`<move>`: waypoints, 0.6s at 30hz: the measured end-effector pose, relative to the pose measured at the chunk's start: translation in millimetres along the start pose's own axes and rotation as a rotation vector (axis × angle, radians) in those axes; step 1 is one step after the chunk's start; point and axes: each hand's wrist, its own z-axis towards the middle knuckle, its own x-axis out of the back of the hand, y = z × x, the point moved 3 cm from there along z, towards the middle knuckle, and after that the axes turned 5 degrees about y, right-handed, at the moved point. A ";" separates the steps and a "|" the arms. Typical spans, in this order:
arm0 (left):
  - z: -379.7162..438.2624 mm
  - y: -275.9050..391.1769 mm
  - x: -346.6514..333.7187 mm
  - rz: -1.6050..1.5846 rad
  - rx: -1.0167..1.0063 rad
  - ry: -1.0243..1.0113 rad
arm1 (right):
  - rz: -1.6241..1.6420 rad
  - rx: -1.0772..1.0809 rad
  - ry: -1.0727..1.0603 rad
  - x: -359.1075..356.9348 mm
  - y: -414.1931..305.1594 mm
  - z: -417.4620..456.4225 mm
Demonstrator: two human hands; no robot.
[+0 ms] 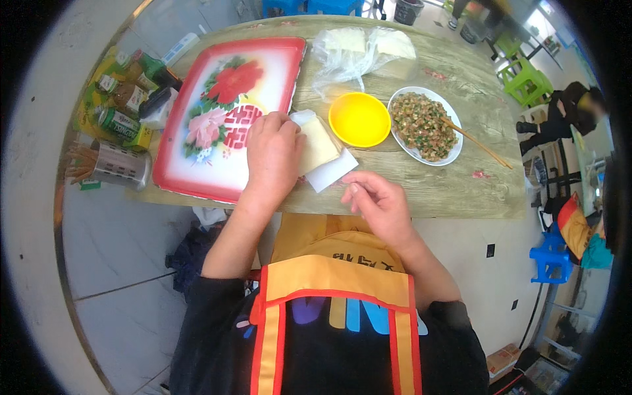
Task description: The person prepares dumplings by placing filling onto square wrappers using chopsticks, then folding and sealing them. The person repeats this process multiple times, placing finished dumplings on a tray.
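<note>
A stack of square, pale dough wrappers (317, 144) lies on a white sheet (332, 171) close to the table's front edge. My left hand (274, 153) is at the stack's left side, over the right edge of a red-rimmed enamel tray (170, 170). Its fingers are bent and their tips are hidden, so its grip cannot be told. Just right of the white sheet is my right hand (382, 205), fingers loosely curled and nothing visible in it. A yellow bowl (359, 119) stands behind the wrappers. Beside it, a white plate (460, 148) holds minced filling (424, 126) with chopsticks (481, 145).
Clear plastic bags (340, 66) with more wrappers lie at the back of the wooden-patterned table (493, 197). Bottles and a can (118, 123) crowd the left side, near a metal chopstick holder (121, 164). A person (563, 113) sits far right, near green stools (526, 81).
</note>
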 end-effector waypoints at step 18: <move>1.5 -7.9 -7.0 0.016 0.006 -0.076 | -0.302 0.239 0.097 -19.9 -34.1 41.2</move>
